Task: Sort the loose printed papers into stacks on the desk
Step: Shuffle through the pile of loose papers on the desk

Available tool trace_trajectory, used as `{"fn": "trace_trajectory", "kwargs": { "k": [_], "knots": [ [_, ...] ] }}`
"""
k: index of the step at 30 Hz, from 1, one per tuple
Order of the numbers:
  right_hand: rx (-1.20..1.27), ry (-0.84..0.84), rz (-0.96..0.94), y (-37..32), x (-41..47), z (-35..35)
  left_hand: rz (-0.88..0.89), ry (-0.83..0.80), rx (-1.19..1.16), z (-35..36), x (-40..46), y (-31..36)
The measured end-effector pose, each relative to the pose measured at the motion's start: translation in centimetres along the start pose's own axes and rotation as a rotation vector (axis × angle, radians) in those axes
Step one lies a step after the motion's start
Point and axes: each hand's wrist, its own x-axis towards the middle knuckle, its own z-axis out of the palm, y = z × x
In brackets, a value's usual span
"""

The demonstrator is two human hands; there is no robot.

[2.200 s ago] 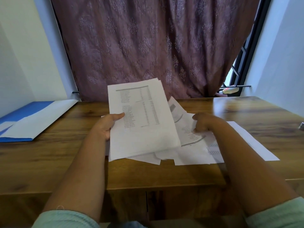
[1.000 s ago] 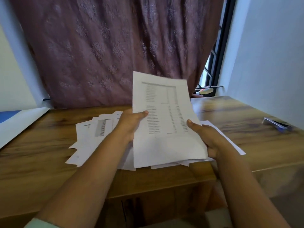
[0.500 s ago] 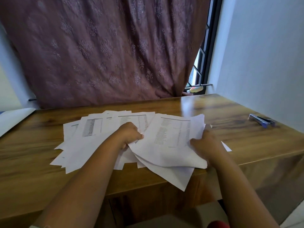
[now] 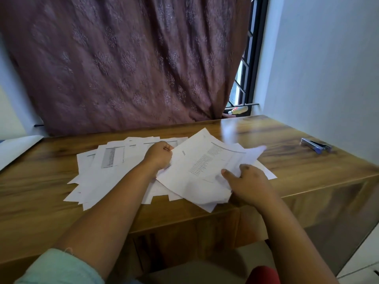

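Here, both hands [image 4: 159, 155] [image 4: 249, 184] gripping papers [image 4: 202, 167], desk [image 4: 297, 160]

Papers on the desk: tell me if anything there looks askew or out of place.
The loose sheets lie fanned and crooked, not squared. The bundle in both hands is tilted, its near corner hanging past the desk edge. The left hand and right hand each keep a grip on it. Nothing looks torn or spilled.

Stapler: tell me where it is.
In the head view the stapler lies far right on the desk, near the wall, apart from the papers.
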Motion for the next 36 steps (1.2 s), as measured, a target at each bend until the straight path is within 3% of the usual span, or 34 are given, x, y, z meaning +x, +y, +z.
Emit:
{"fn": "trace_trajectory", "kwargs": {
  "k": [3, 6, 9, 12, 14, 22, 26, 28, 30, 33, 34, 36],
  "knots": [
    [-0.062, -0.094, -0.032, 0.5, -0.6, -0.2, 0.014, -0.262, 0.33, 0.1, 1.1, 0.7],
    [-0.149, -0.189, -0.07, 0.8, -0.9, -0.3, 0.089, -0.292, 0.545, 0.7, 2.3, 2.1],
    [-0.19, -0.239, -0.098, 1.4, -1.4, -0.5, 0.168, -0.272, 0.527, 2.0, 3.2, 3.7],
    [-0.35, -0.038, -0.002, 3.0, -1.0, -0.7, 0.192, -0.327, 0.399, 3.2, 4.1, 4.4],
    [-0.459, -0.057, 0.087, 4.0, -0.7, -0.6, 0.218, -0.373, 0.346, 3.9, 4.5, 4.7],
    [-0.513, -0.011, 0.042, 3.8, 1.2, 0.1, 0.164, -0.462, 0.475, 5.1, 6.8, 6.6],
    [-0.292, 0.023, -0.017, 4.4, 2.2, -1.3, 0.207, -0.526, 0.32, 6.3, 7.3, 6.8],
    [-0.065, 0.053, -0.036, 4.6, 2.3, -1.8, 0.227, -0.53, 0.239, 7.0, 7.5, 6.6],
    [0.341, 0.09, 0.021, 4.9, 2.9, -1.8, 0.231, -0.543, 0.175, 7.6, 7.7, 6.5],
    [1.173, 0.138, 0.269, 4.6, 3.6, -1.4, 0.271, -0.556, 0.161, 8.4, 7.8, 6.8],
    [1.33, 0.158, 0.331, 4.2, 3.6, -1.2, 0.29, -0.546, 0.157, 8.7, 8.1, 6.7],
    [1.406, 0.234, 0.421, 3.4, 3.9, -0.5, 0.308, -0.52, 0.175, 9.1, 8.3, 6.6]
  ]
}}
